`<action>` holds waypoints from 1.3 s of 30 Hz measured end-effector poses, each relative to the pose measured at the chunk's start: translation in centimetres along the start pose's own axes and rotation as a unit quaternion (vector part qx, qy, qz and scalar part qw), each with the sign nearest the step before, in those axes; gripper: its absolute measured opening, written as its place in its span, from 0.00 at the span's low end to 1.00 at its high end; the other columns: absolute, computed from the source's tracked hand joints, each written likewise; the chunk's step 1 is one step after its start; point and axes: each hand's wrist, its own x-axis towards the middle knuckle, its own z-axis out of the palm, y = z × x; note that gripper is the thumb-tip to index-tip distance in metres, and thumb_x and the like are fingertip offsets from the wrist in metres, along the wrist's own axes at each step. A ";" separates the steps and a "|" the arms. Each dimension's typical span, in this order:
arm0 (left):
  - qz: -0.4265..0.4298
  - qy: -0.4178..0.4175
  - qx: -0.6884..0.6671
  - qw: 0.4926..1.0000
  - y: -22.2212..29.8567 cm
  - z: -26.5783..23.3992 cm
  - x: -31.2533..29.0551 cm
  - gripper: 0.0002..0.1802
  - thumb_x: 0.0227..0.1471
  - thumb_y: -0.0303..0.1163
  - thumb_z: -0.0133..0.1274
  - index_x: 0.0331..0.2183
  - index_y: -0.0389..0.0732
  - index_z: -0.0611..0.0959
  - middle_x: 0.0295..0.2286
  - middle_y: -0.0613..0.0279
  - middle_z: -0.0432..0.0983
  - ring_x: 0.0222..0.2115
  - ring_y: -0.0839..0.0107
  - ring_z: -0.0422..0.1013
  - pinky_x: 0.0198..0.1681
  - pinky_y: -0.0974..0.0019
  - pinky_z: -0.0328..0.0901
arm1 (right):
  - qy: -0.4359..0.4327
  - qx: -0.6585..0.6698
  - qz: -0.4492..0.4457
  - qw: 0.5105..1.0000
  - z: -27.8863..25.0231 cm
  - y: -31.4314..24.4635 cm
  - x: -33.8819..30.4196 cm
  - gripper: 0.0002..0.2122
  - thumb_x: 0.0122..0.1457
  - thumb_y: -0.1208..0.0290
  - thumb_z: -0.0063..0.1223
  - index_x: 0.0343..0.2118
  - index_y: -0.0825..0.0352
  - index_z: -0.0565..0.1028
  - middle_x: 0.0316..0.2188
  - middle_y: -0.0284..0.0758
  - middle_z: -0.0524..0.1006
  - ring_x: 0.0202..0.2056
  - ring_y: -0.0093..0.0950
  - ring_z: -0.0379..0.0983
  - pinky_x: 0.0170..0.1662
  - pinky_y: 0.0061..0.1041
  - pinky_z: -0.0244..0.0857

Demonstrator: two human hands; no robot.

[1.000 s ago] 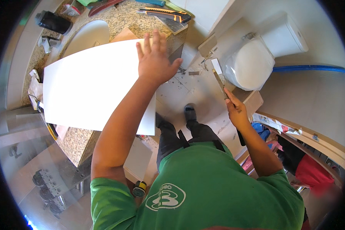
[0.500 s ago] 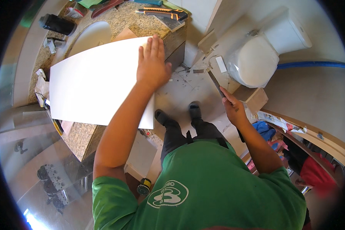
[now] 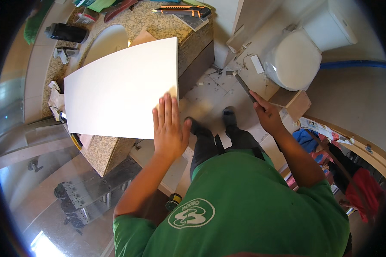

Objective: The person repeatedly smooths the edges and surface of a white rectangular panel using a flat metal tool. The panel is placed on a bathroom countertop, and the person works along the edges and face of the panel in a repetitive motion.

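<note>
A white board [image 3: 116, 92] with straight edges lies across a speckled stone countertop [image 3: 105, 152] on my left, partly covering the sink basin [image 3: 109, 40]. My left hand [image 3: 169, 124] rests flat near the board's closest right corner, fingers together and stretched out, gripping nothing. Away from the board, over the floor to the right, my right hand [image 3: 269, 115] is closed round a long, narrow dark file [image 3: 243, 87]. The file's tip points up and left. Part of its handle is hidden by my fingers.
A utility knife [image 3: 182, 10], a black bottle [image 3: 66, 32] and other tools sit along the counter's far side. A white toilet [image 3: 292, 60] stands at the far right, with scraps on the floor [image 3: 208, 96]. A tape roll [image 3: 173, 201] lies near my left elbow.
My left hand has moved along the board's right side, from its far corner toward me. My right hand keeps hold of the file. The whole view has shifted a little.
</note>
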 end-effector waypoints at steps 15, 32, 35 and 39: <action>0.009 0.056 0.063 0.996 -6.6 -1.5 26.3 0.23 0.65 0.51 0.44 0.45 0.51 0.88 0.65 0.59 0.64 0.68 0.58 0.53 0.70 0.45 0.45 | 0.022 -0.007 0.096 0.995 -1.2 -0.2 -3.0 0.20 0.69 0.71 0.48 0.64 0.61 0.71 0.28 0.25 0.69 0.30 0.15 0.60 0.37 0.17 0.60; 0.010 0.055 0.065 0.996 -1.4 1.3 9.9 0.39 0.67 0.49 0.40 0.70 0.37 0.53 0.71 0.50 0.43 0.72 0.53 0.41 0.72 0.43 0.38 | 0.012 0.023 -0.002 1.000 -2.0 0.8 -1.2 0.23 0.67 0.75 0.50 0.65 0.64 0.68 0.55 0.40 0.77 0.55 0.23 0.71 0.57 0.23 0.61; -0.003 0.028 0.048 0.998 0.7 0.8 2.6 0.39 0.67 0.47 0.40 0.70 0.36 0.54 0.71 0.51 0.44 0.72 0.55 0.41 0.73 0.44 0.37 | -0.026 0.007 -0.008 1.000 -2.1 0.5 0.6 0.26 0.65 0.77 0.51 0.67 0.65 0.65 0.56 0.41 0.75 0.53 0.22 0.68 0.56 0.23 0.61; -0.014 -0.056 0.045 0.997 1.7 0.4 -6.9 0.37 0.66 0.43 0.42 0.69 0.36 0.57 0.71 0.51 0.47 0.72 0.55 0.43 0.72 0.43 0.37 | -0.085 0.016 0.034 0.996 -2.5 -0.9 2.9 0.27 0.65 0.78 0.51 0.67 0.66 0.63 0.39 0.34 0.80 0.29 0.18 0.74 0.34 0.18 0.70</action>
